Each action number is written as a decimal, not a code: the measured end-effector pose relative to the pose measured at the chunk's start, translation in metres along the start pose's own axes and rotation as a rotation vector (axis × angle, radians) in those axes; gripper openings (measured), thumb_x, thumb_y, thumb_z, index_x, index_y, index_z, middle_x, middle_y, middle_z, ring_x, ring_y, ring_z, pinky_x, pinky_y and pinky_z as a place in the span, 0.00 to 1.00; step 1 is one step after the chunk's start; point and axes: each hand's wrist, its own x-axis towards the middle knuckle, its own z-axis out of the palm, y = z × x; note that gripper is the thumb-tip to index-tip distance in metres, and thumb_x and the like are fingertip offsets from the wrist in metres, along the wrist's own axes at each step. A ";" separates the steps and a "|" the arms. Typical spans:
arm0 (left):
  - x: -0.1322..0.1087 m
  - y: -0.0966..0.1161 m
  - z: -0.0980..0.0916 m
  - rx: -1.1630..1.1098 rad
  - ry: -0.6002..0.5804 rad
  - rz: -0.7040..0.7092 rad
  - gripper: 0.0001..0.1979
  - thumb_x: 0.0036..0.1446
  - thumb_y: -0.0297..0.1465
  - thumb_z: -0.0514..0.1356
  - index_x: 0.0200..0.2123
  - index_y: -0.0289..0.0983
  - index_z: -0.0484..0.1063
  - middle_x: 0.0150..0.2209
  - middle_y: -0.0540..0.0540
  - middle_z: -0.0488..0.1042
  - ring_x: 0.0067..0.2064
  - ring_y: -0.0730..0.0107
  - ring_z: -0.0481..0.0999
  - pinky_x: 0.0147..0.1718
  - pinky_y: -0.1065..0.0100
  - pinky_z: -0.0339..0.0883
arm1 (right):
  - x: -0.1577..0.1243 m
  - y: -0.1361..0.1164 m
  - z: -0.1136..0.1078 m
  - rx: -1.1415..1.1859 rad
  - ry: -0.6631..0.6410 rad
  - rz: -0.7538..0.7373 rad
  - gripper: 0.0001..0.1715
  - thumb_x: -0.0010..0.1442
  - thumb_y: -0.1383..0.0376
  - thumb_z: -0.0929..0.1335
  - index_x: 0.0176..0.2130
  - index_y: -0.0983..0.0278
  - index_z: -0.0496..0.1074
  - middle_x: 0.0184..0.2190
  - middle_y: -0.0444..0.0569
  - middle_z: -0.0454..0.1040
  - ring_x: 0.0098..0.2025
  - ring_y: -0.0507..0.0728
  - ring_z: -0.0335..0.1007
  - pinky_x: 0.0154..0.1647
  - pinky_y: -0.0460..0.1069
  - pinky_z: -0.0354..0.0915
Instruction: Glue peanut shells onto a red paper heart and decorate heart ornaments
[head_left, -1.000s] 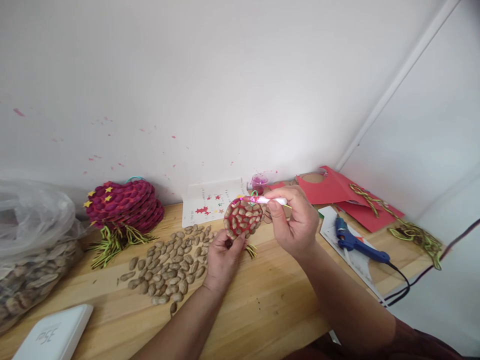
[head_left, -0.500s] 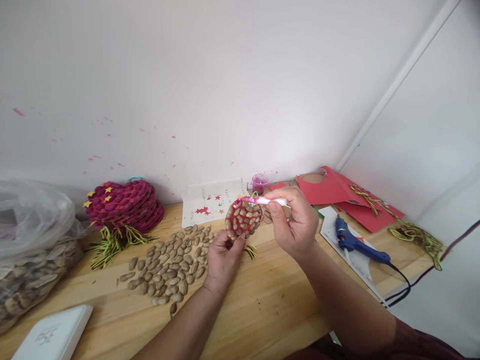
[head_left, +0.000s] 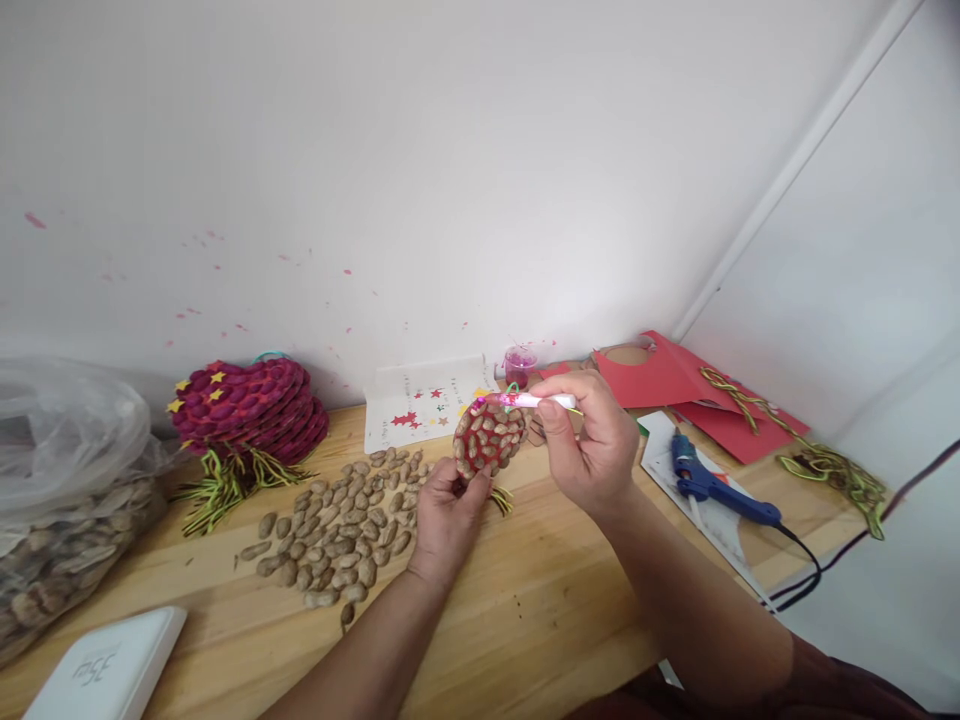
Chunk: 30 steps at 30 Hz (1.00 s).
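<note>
My left hand (head_left: 448, 521) pinches the lower edge of a round red disc covered with peanut shells (head_left: 487, 437) and holds it upright above the wooden table (head_left: 525, 600). My right hand (head_left: 589, 440) grips a white pen-like brush (head_left: 536, 401) whose pink tip touches the disc's top edge. A green loop sticks out at the top of the disc, and green-yellow strands hang below it.
Loose peanut shells (head_left: 337, 530) lie left of my left hand. Painted magenta shell discs (head_left: 247, 405) are stacked at the back left by a plastic bag of shells (head_left: 60, 520). A blue glue gun (head_left: 716, 485), red card (head_left: 675, 385), star sticker sheet (head_left: 424, 405) and small pink jar (head_left: 519, 362) lie behind.
The disc has turned slightly in my left hand, showing a narrower face. The brush tip stays at its top edge.
</note>
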 end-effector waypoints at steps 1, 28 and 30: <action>0.000 0.000 0.000 0.000 -0.004 -0.002 0.13 0.54 0.42 0.70 0.29 0.38 0.78 0.28 0.47 0.76 0.30 0.67 0.74 0.32 0.67 0.71 | 0.000 -0.001 0.000 0.011 -0.006 -0.006 0.09 0.66 0.72 0.67 0.44 0.60 0.74 0.36 0.48 0.79 0.39 0.57 0.73 0.42 0.53 0.69; -0.001 0.005 0.002 -0.078 -0.008 -0.089 0.13 0.51 0.40 0.71 0.28 0.37 0.76 0.28 0.49 0.75 0.29 0.70 0.71 0.31 0.69 0.68 | -0.001 -0.001 0.005 0.029 -0.117 -0.075 0.11 0.65 0.74 0.68 0.45 0.61 0.74 0.37 0.47 0.79 0.40 0.56 0.71 0.43 0.52 0.68; -0.002 0.004 0.002 -0.080 -0.016 -0.086 0.12 0.52 0.40 0.71 0.29 0.37 0.76 0.28 0.49 0.75 0.28 0.71 0.70 0.31 0.70 0.68 | -0.001 -0.001 0.005 0.031 -0.105 -0.066 0.11 0.65 0.74 0.68 0.45 0.61 0.74 0.37 0.47 0.79 0.39 0.56 0.71 0.43 0.52 0.68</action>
